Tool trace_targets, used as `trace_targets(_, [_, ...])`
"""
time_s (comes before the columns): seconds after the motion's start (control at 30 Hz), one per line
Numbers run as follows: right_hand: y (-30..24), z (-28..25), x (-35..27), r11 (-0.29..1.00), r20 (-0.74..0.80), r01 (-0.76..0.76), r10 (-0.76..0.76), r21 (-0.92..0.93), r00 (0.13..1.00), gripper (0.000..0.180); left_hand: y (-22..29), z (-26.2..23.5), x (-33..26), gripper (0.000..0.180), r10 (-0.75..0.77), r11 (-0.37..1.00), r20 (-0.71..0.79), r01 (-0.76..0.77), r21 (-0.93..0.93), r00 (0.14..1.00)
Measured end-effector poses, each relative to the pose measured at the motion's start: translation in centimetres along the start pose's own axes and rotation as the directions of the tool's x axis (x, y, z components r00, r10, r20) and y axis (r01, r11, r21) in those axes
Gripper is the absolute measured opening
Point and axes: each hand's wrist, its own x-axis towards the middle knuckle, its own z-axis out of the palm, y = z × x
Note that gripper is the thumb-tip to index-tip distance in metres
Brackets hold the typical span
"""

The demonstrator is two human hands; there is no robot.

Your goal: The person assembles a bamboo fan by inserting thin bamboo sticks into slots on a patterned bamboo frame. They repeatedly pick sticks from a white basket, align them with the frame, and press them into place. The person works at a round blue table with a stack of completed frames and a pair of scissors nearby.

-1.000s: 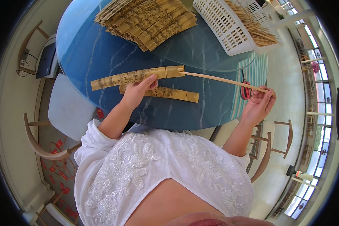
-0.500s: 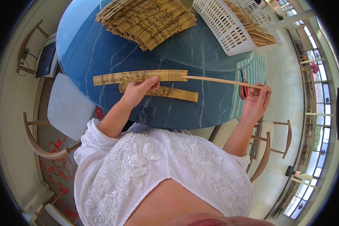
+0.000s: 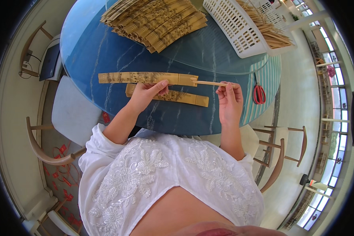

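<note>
Two hands, left hand [image 3: 145, 93] grip pinching flat patterned bamboo sleeve [image 3: 147, 78], right hand [image 3: 229, 100] grip pinching thin wooden stick [image 3: 213, 83].

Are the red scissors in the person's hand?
No, the red scissors lie on the table, apart from the right hand, which pinches a thin stick.

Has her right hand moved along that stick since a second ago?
Yes. The right hand slid left along the stick, away from the red scissors, toward the printed sleeve.
</note>
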Motion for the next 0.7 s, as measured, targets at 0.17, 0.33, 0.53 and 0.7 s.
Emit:
trace_targets(0.17, [2.4, 1.6, -0.7, 0.994, 0.087, -0.112, 0.113, -0.012, 0.990, 0.008, 0.1, 0.3, -0.1, 0.024, -0.015, 0.998, 0.007, 0.015, 0.061, 1.000])
trace_targets(0.33, [3.4, 1.8, -1.1, 0.970, 0.170, -0.073, 0.115, -0.234, 0.979, 0.010, -0.3, 0.1, 0.5, 0.027, 0.036, 0.998, 0.037, -0.038, 0.053, 0.999])
trace_targets(0.53, [1.4, 0.2, -0.8, 0.951, 0.279, -0.145, 0.222, -0.271, 0.934, 0.020, -0.4, -0.3, 0.5, 0.029, 0.049, 0.997, 0.016, -0.050, 0.053, 0.999])
trace_targets(0.7, [1.9, -1.2, -0.8, 0.955, 0.439, -0.293, 0.286, -0.052, 0.852, 0.026, -0.4, -0.4, 0.5, 0.030, 0.020, 1.000, 0.039, -0.020, 0.001, 0.999])
